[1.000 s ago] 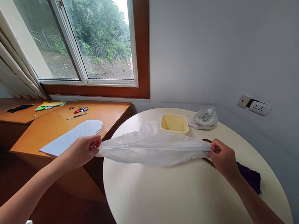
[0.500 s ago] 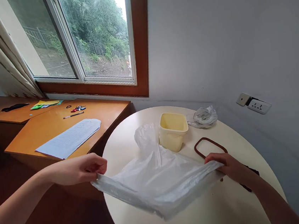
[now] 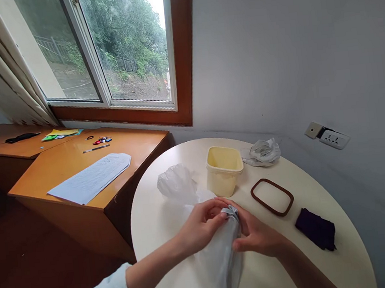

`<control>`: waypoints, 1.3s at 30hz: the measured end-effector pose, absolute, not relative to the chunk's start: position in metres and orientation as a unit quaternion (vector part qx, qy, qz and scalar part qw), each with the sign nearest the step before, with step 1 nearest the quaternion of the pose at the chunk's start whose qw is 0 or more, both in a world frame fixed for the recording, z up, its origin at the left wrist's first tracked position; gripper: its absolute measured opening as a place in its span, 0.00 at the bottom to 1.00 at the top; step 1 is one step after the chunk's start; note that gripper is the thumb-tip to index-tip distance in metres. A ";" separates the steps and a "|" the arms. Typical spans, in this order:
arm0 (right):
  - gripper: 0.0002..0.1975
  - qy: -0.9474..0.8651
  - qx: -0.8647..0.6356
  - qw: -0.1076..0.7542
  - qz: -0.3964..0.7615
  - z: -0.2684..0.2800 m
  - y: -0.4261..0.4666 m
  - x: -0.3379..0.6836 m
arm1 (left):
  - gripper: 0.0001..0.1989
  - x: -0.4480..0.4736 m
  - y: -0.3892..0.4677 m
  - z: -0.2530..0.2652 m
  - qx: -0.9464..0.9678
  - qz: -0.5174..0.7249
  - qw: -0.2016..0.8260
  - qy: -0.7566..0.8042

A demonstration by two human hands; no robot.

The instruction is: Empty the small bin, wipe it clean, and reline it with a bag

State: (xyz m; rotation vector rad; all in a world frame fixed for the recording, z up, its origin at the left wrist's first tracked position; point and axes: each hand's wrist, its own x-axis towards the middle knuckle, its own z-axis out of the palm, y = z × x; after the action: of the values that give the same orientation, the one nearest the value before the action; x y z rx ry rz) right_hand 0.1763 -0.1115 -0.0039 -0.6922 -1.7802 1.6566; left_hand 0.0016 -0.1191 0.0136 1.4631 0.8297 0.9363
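A translucent white plastic bag [image 3: 222, 269] is bunched up over the round table, its edge gathered between my hands. My left hand [image 3: 204, 225] pinches the gathered edge between thumb and fingers. From the other side, my right hand [image 3: 254, 229] curls around the bunched plastic, with its thumb apart in front. A puffed part of the bag lies on the table beyond my left hand. Just behind the hands stands a pale yellow square bin [image 3: 225, 172], upright, with nothing visible inside.
A brown rounded frame [image 3: 274, 212] and a folded dark cloth [image 3: 315, 229] lie on the round table [image 3: 349, 260] at right. Another crumpled plastic bag [image 3: 264, 152] rests near the wall. On the left, a wooden desk [image 3: 144, 144] holds papers [image 3: 93, 177], a pen and keys.
My hands have come together from wide apart, and the stretched edge of the bag is now gathered between them. The dark cloth and the whole brown frame have come into sight.
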 end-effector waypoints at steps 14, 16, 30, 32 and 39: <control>0.11 -0.744 -0.401 0.296 0.445 -0.001 -0.109 0.229 | 0.58 -0.057 -0.080 -0.036 0.917 0.105 0.205 0.327; 0.11 -0.739 -0.411 0.299 0.443 -0.002 -0.109 0.242 | 0.56 -0.071 -0.072 -0.058 0.912 0.067 0.190 0.356; 0.19 -0.729 -0.560 0.150 0.364 -0.007 -0.133 0.312 | 0.37 -0.134 -0.051 -0.071 0.873 0.064 0.064 0.479; 0.29 -0.731 -0.586 0.142 0.320 0.003 -0.135 0.307 | 0.42 -0.130 -0.056 -0.059 0.868 0.084 0.046 0.488; 0.32 -0.766 -0.581 0.115 0.249 0.007 -0.114 0.218 | 0.55 -0.085 -0.069 -0.028 0.921 0.081 0.078 0.373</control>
State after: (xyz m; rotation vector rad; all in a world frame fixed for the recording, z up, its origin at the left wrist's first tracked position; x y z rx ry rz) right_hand 0.2183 -0.1138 0.0066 -1.7022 -2.2468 0.7311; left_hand -0.0853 -0.0685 -0.0276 2.7571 1.1179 0.2412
